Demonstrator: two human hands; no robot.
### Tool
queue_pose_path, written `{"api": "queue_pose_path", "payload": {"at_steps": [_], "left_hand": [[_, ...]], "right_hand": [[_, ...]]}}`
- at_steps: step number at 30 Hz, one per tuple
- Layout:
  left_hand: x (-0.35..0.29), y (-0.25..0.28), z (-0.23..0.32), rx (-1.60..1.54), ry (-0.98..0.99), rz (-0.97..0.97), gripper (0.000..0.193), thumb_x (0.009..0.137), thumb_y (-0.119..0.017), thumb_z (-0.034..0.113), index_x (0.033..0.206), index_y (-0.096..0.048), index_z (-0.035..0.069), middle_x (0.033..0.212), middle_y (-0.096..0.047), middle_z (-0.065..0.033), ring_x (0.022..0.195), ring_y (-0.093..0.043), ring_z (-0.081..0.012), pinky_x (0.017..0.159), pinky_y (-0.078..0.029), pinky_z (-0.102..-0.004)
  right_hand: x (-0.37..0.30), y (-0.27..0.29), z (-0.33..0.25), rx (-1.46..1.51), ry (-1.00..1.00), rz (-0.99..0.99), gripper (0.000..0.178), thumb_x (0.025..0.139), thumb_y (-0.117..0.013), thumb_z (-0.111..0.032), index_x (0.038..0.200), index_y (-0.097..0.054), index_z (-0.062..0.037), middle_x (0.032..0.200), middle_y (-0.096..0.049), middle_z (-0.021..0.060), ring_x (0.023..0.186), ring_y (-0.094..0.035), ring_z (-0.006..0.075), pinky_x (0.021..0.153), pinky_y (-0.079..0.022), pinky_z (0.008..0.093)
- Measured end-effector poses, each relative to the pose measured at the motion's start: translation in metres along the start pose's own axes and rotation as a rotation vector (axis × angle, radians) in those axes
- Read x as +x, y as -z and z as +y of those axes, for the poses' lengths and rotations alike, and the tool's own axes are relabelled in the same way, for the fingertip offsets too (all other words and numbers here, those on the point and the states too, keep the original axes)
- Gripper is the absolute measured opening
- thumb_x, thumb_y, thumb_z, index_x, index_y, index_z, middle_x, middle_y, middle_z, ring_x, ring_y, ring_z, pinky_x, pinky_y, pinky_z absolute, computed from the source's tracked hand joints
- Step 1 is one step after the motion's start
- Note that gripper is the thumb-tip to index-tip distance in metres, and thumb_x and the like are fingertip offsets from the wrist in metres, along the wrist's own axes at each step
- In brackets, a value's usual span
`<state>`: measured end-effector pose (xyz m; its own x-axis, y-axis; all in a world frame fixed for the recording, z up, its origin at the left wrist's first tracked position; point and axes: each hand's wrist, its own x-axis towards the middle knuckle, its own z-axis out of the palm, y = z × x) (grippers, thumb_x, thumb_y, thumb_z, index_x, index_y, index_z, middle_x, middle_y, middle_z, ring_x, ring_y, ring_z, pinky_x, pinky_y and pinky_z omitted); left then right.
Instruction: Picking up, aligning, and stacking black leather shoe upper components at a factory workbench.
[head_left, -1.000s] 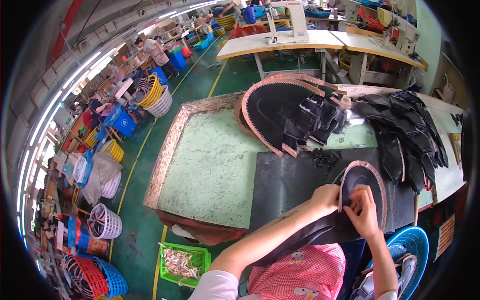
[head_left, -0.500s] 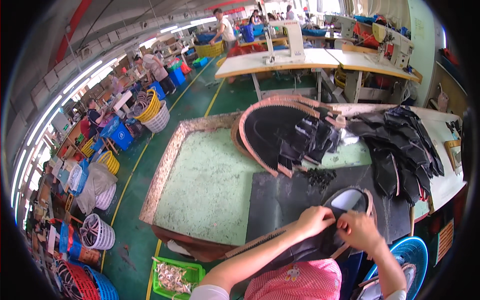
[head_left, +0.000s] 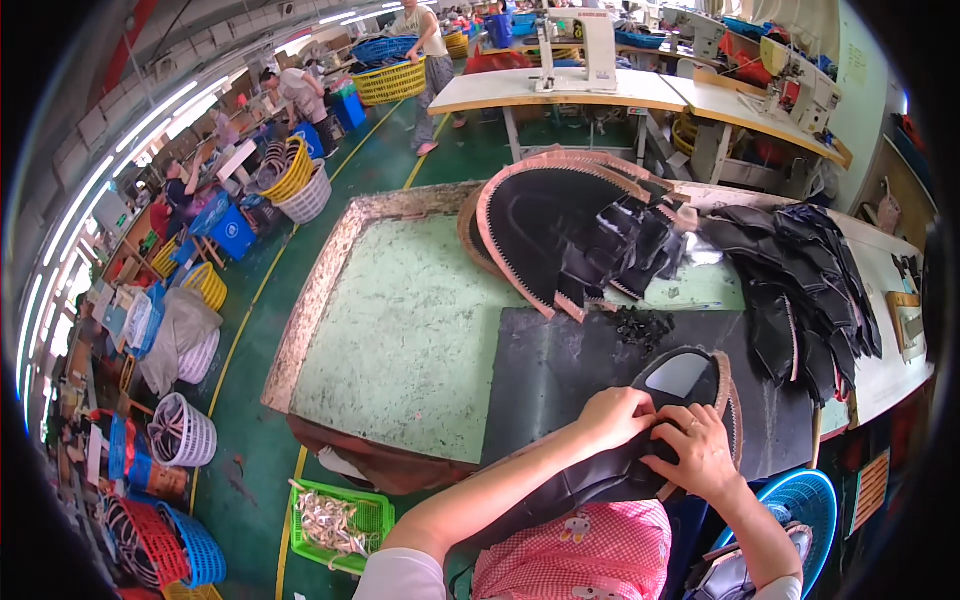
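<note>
Both hands are on a black sheet-like piece (head_left: pixel 595 478) with a tan notched edge and a pale grey oval area near its far end. It lies partly on the black mat (head_left: pixel 535 370) and hangs over the near edge toward my apron. My left hand (head_left: pixel 618 416) pinches the piece with thumb and fingertips. Close beside it, my right hand (head_left: pixel 697 448) is closed with bent fingers on the same piece, a ring on one finger. What lies right between the fingertips is hidden. Small black scraps (head_left: pixel 640 328) lie in a heap beyond the hands.
Black pieces with tan toothed edges (head_left: pixel 545 230) are stacked at the table's far side; more black pieces (head_left: pixel 795 290) lie at right. A green basket (head_left: pixel 345 525) and a blue basket (head_left: pixel 815 500) stand by me. Beyond, a person carries a yellow basket (head_left: pixel 390 82) near the sewing machines.
My right hand's fingers have shifted closer to my left hand on the black piece. The view has tilted slightly. In the aisle, the person with the yellow basket has come nearer.
</note>
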<state>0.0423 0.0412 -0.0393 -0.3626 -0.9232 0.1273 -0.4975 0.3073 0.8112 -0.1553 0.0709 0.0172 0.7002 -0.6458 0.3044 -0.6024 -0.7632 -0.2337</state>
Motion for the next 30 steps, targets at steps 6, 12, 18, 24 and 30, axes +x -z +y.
{"api": "queue_pose_path", "payload": {"at_steps": [6, 12, 18, 24, 30], "left_hand": [[0.008, 0.011, 0.008, -0.309, 0.225, -0.226, 0.016, 0.093, -0.066, 0.015, 0.096, -0.072, 0.001, 0.07, -0.07, -0.0081, 0.051, -0.065, -0.0144, 0.049, -0.051, -0.0288], [0.009, 0.013, 0.005, -0.314, 0.257, -0.225, 0.016, 0.093, -0.064, 0.013, 0.093, -0.071, -0.002, 0.065, -0.068, -0.009, 0.049, -0.064, -0.0137, 0.046, -0.051, -0.0277], [0.011, 0.014, 0.011, -0.301, 0.292, -0.252, 0.016, 0.093, -0.063, 0.011, 0.091, -0.071, -0.002, 0.065, -0.069, -0.0088, 0.049, -0.066, -0.0147, 0.045, -0.053, -0.0276], [0.015, 0.004, 0.013, -0.325, 0.333, -0.261, 0.016, 0.094, -0.063, 0.011, 0.091, -0.071, -0.003, 0.068, -0.07, -0.0095, 0.05, -0.067, -0.0146, 0.044, -0.054, -0.0283], [0.022, 0.018, 0.008, -0.315, 0.403, -0.315, 0.018, 0.098, -0.06, 0.013, 0.097, -0.072, 0.0, 0.073, -0.07, -0.0082, 0.054, -0.065, -0.0116, 0.049, -0.057, -0.0265]], "right_hand": [[-0.016, -0.025, 0.0, -0.013, -0.082, 0.197, 0.028, 0.068, -0.082, -0.025, 0.088, -0.069, -0.0109, 0.104, -0.062, 0.0071, 0.085, -0.059, 0.0269, 0.077, -0.044, 0.0391], [-0.003, -0.024, -0.011, 0.032, -0.134, 0.198, 0.019, 0.072, -0.08, -0.019, 0.085, -0.068, -0.0113, 0.094, -0.064, 0.0028, 0.083, -0.058, 0.0238, 0.075, -0.044, 0.0379], [-0.003, -0.018, -0.016, -0.001, -0.13, 0.129, 0.015, 0.077, -0.075, -0.014, 0.087, -0.064, -0.0104, 0.091, -0.063, 0.003, 0.081, -0.058, 0.0241, 0.075, -0.045, 0.0377], [-0.016, -0.036, -0.017, -0.046, -0.274, 0.239, 0.015, 0.079, -0.073, -0.012, 0.089, -0.062, -0.0091, 0.089, -0.063, 0.005, 0.08, -0.06, 0.0262, 0.073, -0.047, 0.0392], [-0.007, -0.044, -0.016, 0.069, -0.314, 0.29, 0.013, 0.082, -0.069, -0.01, 0.09, -0.059, -0.0083, 0.087, -0.062, 0.0068, 0.081, -0.06, 0.0282, 0.073, -0.046, 0.0401]]}}
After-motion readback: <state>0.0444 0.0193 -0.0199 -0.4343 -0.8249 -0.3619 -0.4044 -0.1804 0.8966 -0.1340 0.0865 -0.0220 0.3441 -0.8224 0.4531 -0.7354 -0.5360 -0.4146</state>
